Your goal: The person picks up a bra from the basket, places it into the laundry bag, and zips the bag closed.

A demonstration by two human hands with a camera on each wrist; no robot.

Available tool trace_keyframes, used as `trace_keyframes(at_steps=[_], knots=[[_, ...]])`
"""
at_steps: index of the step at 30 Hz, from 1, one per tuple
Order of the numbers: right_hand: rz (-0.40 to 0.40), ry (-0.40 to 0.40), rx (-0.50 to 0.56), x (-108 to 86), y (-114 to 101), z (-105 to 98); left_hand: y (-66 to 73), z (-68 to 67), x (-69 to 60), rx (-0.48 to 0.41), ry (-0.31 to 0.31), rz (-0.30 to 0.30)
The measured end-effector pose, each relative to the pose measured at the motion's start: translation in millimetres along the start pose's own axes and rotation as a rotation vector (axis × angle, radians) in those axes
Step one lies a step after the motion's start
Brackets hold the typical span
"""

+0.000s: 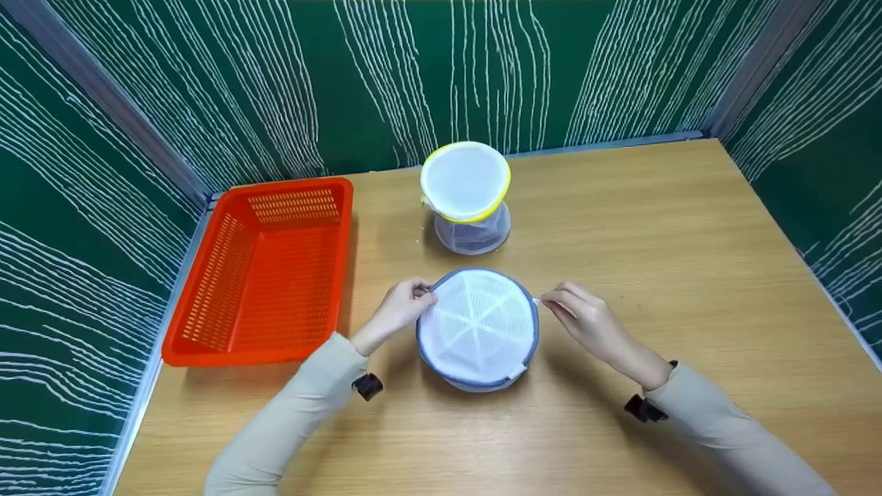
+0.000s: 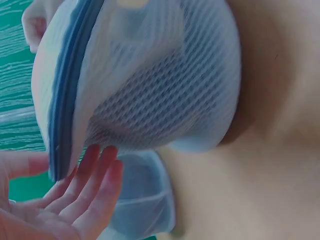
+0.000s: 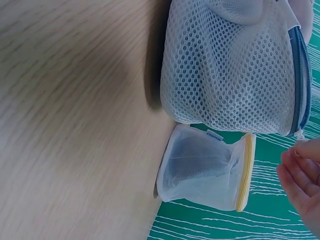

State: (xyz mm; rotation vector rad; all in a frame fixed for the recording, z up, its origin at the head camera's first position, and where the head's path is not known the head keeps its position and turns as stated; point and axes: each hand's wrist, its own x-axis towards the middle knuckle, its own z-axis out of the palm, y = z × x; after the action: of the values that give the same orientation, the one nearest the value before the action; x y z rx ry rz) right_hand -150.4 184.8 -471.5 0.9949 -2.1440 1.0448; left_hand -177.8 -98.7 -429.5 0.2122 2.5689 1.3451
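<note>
A round white mesh laundry bag [image 1: 475,324] with a blue zipper rim stands on the table, its lid on top. My left hand [image 1: 406,304] holds the rim at its left, thumb above and fingers below, as the left wrist view shows with the hand [image 2: 75,200] round the blue zipper [image 2: 70,90]. On the other side my right hand [image 1: 586,320] pinches the small zipper pull [image 1: 537,301]. In the right wrist view those fingertips [image 3: 300,150] meet the pull at the end of the blue zipper. The bag's inside is mostly hidden; a darker shape shows through the mesh.
Behind stands a second mesh bag [image 1: 475,231] with a yellow zipper rim [image 1: 508,189]. An orange plastic basket [image 1: 337,289] sits on the left of the wooden table [image 1: 654,227]. Green panels [image 1: 358,138] with white lines enclose the back and sides.
</note>
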Motion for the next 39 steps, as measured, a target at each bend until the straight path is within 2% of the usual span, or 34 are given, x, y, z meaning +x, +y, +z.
trace_keyframes(at_steps=[7,12,16,21,26,30,33,39], knots=[[0.001,0.006,0.002,-0.3,1.3,0.8,17.4,-7.5,12.6,0.178,-0.124,0.015],[0.005,0.005,-0.004,-0.2,2.0,0.8,34.0,-7.5,23.6,0.304,-0.18,0.061],[0.011,0.003,-0.005,-0.1,2.0,0.6,48.6,-4.7,31.7,0.357,-0.214,0.123],[0.01,0.007,-0.009,0.1,2.3,0.8,61.9,3.1,39.1,0.379,-0.301,0.192],[0.002,0.011,-0.019,0.9,3.0,1.2,65.4,12.3,42.5,0.48,-0.397,0.277],[0.0,0.011,-0.022,1.6,2.9,1.4,65.2,16.3,44.3,0.546,-0.455,0.274],[-0.006,0.013,-0.029,2.0,3.0,1.4,64.4,16.8,44.5,0.574,-0.462,0.274],[-0.006,0.015,-0.017,2.2,2.8,2.1,59.4,14.6,42.4,0.576,-0.445,0.322]])
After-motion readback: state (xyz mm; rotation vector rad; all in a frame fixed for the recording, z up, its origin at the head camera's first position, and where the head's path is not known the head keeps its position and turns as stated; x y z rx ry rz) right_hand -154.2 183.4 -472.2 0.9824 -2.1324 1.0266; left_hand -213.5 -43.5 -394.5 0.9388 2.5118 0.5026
